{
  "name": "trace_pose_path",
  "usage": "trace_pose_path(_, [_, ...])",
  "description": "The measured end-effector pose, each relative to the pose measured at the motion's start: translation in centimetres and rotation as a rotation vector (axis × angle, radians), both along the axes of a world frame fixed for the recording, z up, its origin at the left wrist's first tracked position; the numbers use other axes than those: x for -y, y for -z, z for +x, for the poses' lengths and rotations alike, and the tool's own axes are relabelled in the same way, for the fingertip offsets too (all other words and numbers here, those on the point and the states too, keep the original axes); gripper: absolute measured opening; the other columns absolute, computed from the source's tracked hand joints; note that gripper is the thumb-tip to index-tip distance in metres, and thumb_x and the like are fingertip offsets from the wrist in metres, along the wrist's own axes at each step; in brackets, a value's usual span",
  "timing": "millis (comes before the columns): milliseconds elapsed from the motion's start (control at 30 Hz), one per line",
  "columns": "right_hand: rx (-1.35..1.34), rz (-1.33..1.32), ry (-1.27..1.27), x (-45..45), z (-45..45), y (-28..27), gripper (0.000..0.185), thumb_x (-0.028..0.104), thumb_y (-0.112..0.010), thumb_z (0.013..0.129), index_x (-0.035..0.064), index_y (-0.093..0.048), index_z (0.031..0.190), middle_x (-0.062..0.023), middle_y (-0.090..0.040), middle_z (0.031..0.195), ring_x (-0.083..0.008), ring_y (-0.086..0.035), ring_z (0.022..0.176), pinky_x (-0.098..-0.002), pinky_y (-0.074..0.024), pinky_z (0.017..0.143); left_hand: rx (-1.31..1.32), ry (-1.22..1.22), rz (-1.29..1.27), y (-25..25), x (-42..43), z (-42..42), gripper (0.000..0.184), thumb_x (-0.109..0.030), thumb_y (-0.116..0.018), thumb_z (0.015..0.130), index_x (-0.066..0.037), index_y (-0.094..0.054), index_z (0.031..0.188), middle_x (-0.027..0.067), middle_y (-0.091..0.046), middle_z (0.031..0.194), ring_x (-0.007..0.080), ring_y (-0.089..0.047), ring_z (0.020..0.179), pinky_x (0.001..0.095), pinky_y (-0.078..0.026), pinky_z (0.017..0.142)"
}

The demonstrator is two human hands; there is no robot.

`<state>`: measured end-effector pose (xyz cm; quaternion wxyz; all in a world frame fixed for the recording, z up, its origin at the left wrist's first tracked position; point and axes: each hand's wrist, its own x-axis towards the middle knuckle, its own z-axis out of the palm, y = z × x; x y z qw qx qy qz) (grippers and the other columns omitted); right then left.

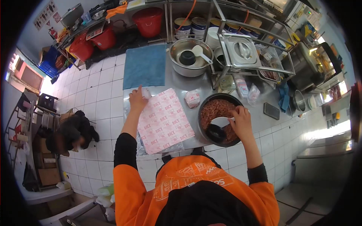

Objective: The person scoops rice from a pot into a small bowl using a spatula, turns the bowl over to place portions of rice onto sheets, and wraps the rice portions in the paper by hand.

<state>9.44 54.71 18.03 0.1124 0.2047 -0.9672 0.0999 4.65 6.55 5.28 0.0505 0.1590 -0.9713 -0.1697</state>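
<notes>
My right hand (241, 121) is closed over a large dark bowl (200, 127) of brownish-red cooked rice (217, 108). It grips what looks like a white paddle (222, 121), whose far end meets a glossy black cup (216, 133) in the rice. At the table's left edge, my left hand (138, 99) has its index finger stretched out. It lies against a small paper-wrapped parcel (147, 94), partly hidden by the hand. Beside it spreads a stack of pink-and-white printed wrapping paper (166, 122). Another wrapped parcel (192, 99) sits between paper and bowl.
A blue cloth (145, 67) covers the table's far left corner. Behind stands a metal pot (177, 67) holding a black cup and white paddle. A metal rack (226, 45) rises at the back right. A phone (271, 111) lies right. Someone crouches (71, 132) on the left floor.
</notes>
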Motion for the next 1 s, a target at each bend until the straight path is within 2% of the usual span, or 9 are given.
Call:
trace_pose_path(233, [0.017, 0.133, -0.178, -3.1, -0.7, 0.9, 0.026, 0.025, -0.076, 0.071, 0.0105, -0.065, 0.09, -0.006, -0.057, 0.111, -0.0242, -0.051, 0.111, -0.0412, -0.0358, 0.097, 0.174, -0.136, -0.088, -2.5, -2.5, -3.2, 0.086, -0.05, -0.078, 0.064, -0.006, -0.044, 0.13, 0.022, -0.064, 0.107, 0.0399, -0.057, 0.104, 0.0456, -0.048, 0.087])
trace_pose_path(300, [0.089, 0.189, -0.249, -3.3, -1.6, 1.6, 0.022, 0.027, -0.074, 0.074, 0.011, -0.063, 0.085, -0.0057, -0.063, 0.099, -0.0225, -0.059, 0.1, -0.0388, -0.0428, 0.089, 0.092, -0.221, -0.052, -3.9, -6.2, -3.7, 0.085, -0.052, -0.077, 0.065, -0.007, -0.044, 0.129, 0.021, -0.065, 0.105, 0.0397, -0.057, 0.105, 0.0457, -0.048, 0.088])
trace_pose_path(400, [0.188, 0.269, -0.164, -3.4, -2.1, 0.8, 0.017, 0.026, -0.069, 0.079, 0.0109, -0.061, 0.08, -0.0055, -0.067, 0.078, -0.0221, -0.066, 0.076, -0.0363, -0.0505, 0.07, 0.127, -0.017, -0.163, -1.0, -8.4, -4.7, 0.089, -0.054, -0.077, 0.065, -0.008, -0.042, 0.133, 0.0196, -0.065, 0.106, 0.0402, -0.057, 0.106, 0.0497, -0.045, 0.09])
trace_pose_path(433, [0.219, 0.298, -0.109, -3.6, -2.4, -0.1, 0.016, 0.025, -0.067, 0.08, 0.0107, -0.06, 0.078, -0.0055, -0.067, 0.07, -0.0223, -0.068, 0.067, -0.0356, -0.0526, 0.062, 0.251, -0.083, -0.112, -2.4, -10.7, -4.5, 0.092, -0.054, -0.076, 0.068, -0.008, -0.038, 0.138, 0.0225, -0.059, 0.118, 0.0398, -0.051, 0.116, 0.0499, -0.039, 0.097])
trace_pose_path(533, [0.189, 0.308, -0.039, -4.7, -3.7, -3.0, 0.007, 0.008, -0.062, 0.076, 0.0062, -0.062, 0.082, -0.0083, -0.066, 0.062, -0.026, -0.068, 0.056, -0.0374, -0.0515, 0.05, -0.191, -0.03, -0.273, -1.0, -14.9, -1.6, 0.093, -0.052, -0.075, 0.071, -0.009, -0.035, 0.143, 0.0255, -0.047, 0.133, 0.04, -0.04, 0.125, 0.0497, -0.031, 0.103])
trace_pose_path(600, [0.3, 0.354, -0.004, -4.0, -4.3, -4.2, 0.009, 0.009, -0.063, 0.077, 0.0037, -0.064, 0.085, -0.0097, -0.068, 0.069, -0.024, -0.07, 0.065, -0.0349, -0.0528, 0.054, -0.417, 0.196, 0.254, -3.9, -19.0, 2.4, 0.077, -0.049, -0.074, 0.075, -0.013, -0.046, 0.137, 0.0229, -0.039, 0.137, 0.0415, -0.031, 0.129, 0.0497, -0.024, 0.106])
trace_pose_path(733, [0.324, 0.45, -0.12, -1.5, -4.1, -2.4, 0.01, 0.01, -0.065, 0.078, 0.0053, -0.069, 0.086, -0.0084, -0.07, 0.076, -0.0223, -0.071, 0.073, -0.0321, -0.0531, 0.056, 0.015, 0.629, 0.115, -14.6, -28.8, 11.0, 0.037, -0.035, -0.074, 0.078, -0.021, -0.067, 0.111, 0.0116, -0.044, 0.127, 0.0333, -0.036, 0.121, 0.0485, -0.026, 0.1])
trace_pose_path(833, [0.265, 0.502, -0.268, -0.8, -4.3, -0.5, 0.009, 0.011, -0.063, 0.079, 0.0055, -0.067, 0.085, -0.0061, -0.069, 0.073, -0.0207, -0.071, 0.071, -0.0315, -0.0532, 0.056, -0.067, 0.609, -0.059, -11.6, -31.6, 12.2, 0.025, -0.025, -0.074, 0.076, -0.022, -0.07, 0.1, 0.0094, -0.047, 0.122, 0.032, -0.043, 0.113, 0.0447, -0.033, 0.092])
trace_pose_path(1000, [0.267, 0.506, -0.463, -1.5, -6.3, 1.7, 0.011, 0.012, -0.063, 0.078, 0.0051, -0.068, 0.086, -0.008, -0.069, 0.074, -0.0213, -0.071, 0.073, -0.033, -0.0537, 0.057, -0.111, 0.542, 0.108, -10.7, -32.0, 12.4, 0.014, -0.019, -0.068, 0.084, -0.015, -0.063, 0.096, 0.0108, -0.042, 0.127, 0.0321, -0.041, 0.116, 0.0452, -0.031, 0.096])
